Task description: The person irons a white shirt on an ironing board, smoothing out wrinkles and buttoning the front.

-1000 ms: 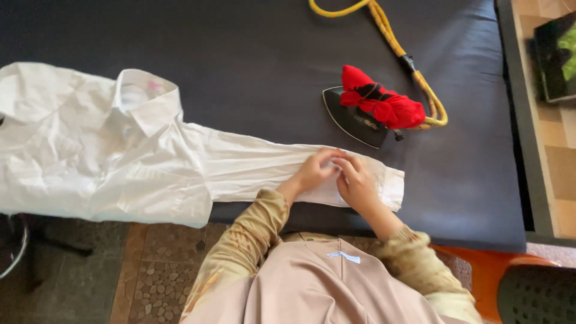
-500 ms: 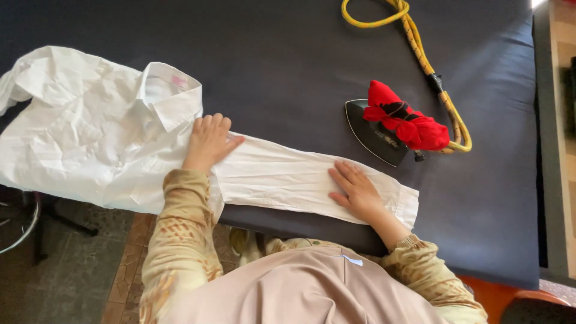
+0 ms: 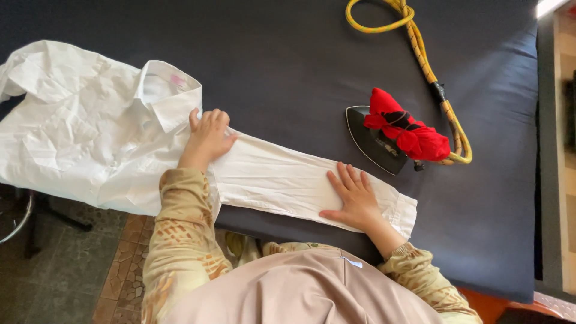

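Observation:
A white shirt (image 3: 84, 132) lies on a dark blue padded table (image 3: 288, 66), its body bunched at the left and one sleeve (image 3: 282, 180) stretched flat to the right. My left hand (image 3: 207, 138) presses flat on the sleeve near the shoulder, just below the collar (image 3: 168, 96). My right hand (image 3: 354, 198) lies flat with fingers spread on the sleeve near the cuff (image 3: 405, 213). Neither hand grips anything.
An iron (image 3: 381, 141) with a red cloth (image 3: 408, 129) tied round its handle sits just beyond my right hand. Its yellow braided cord (image 3: 420, 57) runs to the far edge. A tiled floor (image 3: 78, 270) and a chair leg show at lower left.
My left hand slid left along the sleeve from beside the right hand to the shoulder end. The right hand stayed near the cuff, and the sleeve now lies stretched between them.

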